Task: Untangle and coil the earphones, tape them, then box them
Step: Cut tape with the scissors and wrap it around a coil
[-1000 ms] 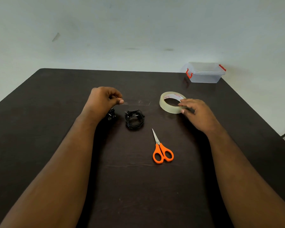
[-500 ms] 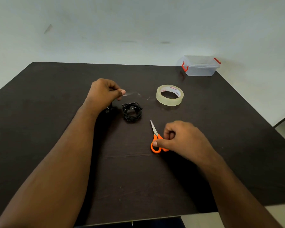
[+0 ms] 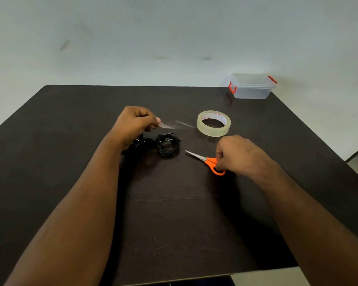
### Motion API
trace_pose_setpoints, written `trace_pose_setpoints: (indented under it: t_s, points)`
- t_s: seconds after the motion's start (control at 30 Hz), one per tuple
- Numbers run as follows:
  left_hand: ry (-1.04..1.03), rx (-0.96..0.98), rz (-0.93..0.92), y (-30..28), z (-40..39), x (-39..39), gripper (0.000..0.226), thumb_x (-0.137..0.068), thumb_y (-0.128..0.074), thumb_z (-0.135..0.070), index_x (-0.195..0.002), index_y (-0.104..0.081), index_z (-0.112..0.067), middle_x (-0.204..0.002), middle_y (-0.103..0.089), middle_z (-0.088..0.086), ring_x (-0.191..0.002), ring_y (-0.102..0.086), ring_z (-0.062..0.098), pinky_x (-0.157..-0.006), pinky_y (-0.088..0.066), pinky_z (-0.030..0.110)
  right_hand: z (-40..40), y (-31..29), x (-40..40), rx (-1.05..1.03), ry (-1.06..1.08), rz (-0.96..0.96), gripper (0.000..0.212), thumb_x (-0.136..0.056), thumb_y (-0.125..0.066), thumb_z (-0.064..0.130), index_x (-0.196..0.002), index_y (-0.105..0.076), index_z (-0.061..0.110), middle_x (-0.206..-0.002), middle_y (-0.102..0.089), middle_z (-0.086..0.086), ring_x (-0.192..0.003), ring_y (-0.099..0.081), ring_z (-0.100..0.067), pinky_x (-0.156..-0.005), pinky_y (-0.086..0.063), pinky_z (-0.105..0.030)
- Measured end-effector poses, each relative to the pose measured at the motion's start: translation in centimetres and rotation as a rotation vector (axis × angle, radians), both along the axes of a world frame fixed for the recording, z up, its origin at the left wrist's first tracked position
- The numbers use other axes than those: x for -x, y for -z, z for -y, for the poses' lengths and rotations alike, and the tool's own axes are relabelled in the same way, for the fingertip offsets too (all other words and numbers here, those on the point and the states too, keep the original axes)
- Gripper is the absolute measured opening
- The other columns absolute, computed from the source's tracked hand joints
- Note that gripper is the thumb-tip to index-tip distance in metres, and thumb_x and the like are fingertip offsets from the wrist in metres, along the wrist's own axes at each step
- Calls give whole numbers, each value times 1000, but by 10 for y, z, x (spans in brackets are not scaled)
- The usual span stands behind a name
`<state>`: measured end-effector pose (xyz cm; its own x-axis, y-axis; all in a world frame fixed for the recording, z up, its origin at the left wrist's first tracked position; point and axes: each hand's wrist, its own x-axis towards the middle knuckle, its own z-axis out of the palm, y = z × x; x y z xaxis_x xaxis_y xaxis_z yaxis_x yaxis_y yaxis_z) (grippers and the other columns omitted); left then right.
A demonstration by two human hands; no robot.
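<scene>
Head view: left hand [image 3: 134,123] pinches a tape strip [image 3: 175,125] stretched from the roll [image 3: 213,123], taut for cutting. Right hand [image 3: 235,154] grips the scissors [image 3: 207,161], blades toward it. Earphones [image 3: 168,144] lie coiled mid-desk [image 3: 70,120]; box [image 3: 251,86] waits at the far right corner.

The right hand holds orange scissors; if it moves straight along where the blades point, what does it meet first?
Probably the black coiled earphones: the orange-handled scissors in the right hand point there, though depth is unclear.
</scene>
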<state>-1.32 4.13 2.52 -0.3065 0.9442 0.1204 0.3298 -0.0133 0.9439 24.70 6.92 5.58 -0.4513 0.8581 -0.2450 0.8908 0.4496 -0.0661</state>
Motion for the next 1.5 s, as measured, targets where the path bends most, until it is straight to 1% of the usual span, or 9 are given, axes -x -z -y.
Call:
trace_pose_setpoints:
  t_s: [0.43, 0.5, 0.63, 0.73, 0.87, 1.0, 1.2, 1.3, 1.5]
  points:
    - [143, 2, 43, -8, 1, -11, 11, -85, -67, -5, -84, -73, 4, -89, -75, 16, -94, -71, 26, -99, -51, 38, -22, 0, -6, -54, 48, -7, 15, -83, -67, 24, -79, -64, 10, -80, -63, -7, -73, -60, -17, -58, -43, -26]
    - [150, -16, 84, -9, 1, -16, 13, -85, -64, -2, -87, -70, 10, -90, -73, 21, -93, -71, 29, -98, -52, 37, -23, -1, -13, 42, 140, -294, 14, -80, -69, 19, -75, -67, 6, -76, -69, -8, -71, -66, -19, -61, -48, -27]
    - [141, -57, 231, -10, 1, -23, 14, -87, -58, 8, -91, -63, 20, -94, -68, 32, -92, -70, 37, -87, -57, 33, -10, 2, -11, 758, 335, -1209, 13, -86, -60, -6, -94, -64, -16, -89, -71, -21, -81, -73, -26, -70, -60, -27]
    - [112, -46, 324, -11, 2, -24, 10, -87, -57, 10, -81, -65, 10, -86, -69, 24, -85, -71, 30, -77, -56, 24, -4, 10, -4, 1076, 339, -1649, 12, -79, -58, -7, -90, -62, -10, -90, -70, -19, -92, -71, -31, -81, -59, -34]
    - [98, 6, 391, -9, 2, -21, 12, -88, -59, 6, -79, -66, 2, -91, -71, 24, -90, -72, 31, -81, -57, 26, 1, 21, 8, 1125, 231, -1519, 16, -70, -78, 20, -72, -67, 8, -80, -67, -8, -72, -68, -20, -63, -59, -30]
    - [96, 33, 423, -10, 2, -19, 14, -87, -58, 5, -77, -65, -1, -89, -73, 23, -90, -73, 31, -93, -55, 32, -3, 23, 13, 1083, 201, -1346, 42, -80, -51, 59, -77, -58, 17, -81, -57, 0, -50, -54, -13, -39, -46, -21]
    - [94, 29, 452, -9, 0, -22, 21, -87, -55, 4, -71, -65, -5, -84, -74, 19, -87, -73, 30, -92, -54, 32, -8, 27, 11, 1143, 41, -1214, 53, -84, -48, 58, -116, -66, 20, -70, -42, 3, -37, -29, -3, -31, -19, -11]
    - [93, 22, 456, -9, -1, -21, 23, -87, -56, 3, -68, -65, -7, -85, -74, 19, -88, -73, 31, -88, -54, 30, -11, 28, 11, 1130, 8, -1274, 27, -87, -63, 39, -103, -67, 18, -62, -32, 2, -34, -25, -2, -33, -16, -10]
    - [57, 18, 477, -8, -2, -22, 19, -89, -55, 2, -72, -61, -4, -76, -73, 14, -92, -72, 34, -98, -50, 37, -23, 24, 6, 1226, 176, -1185, 66, -79, -40, 71, -78, -63, 9, -51, -32, 1, -28, -24, -3, -34, -13, -8]
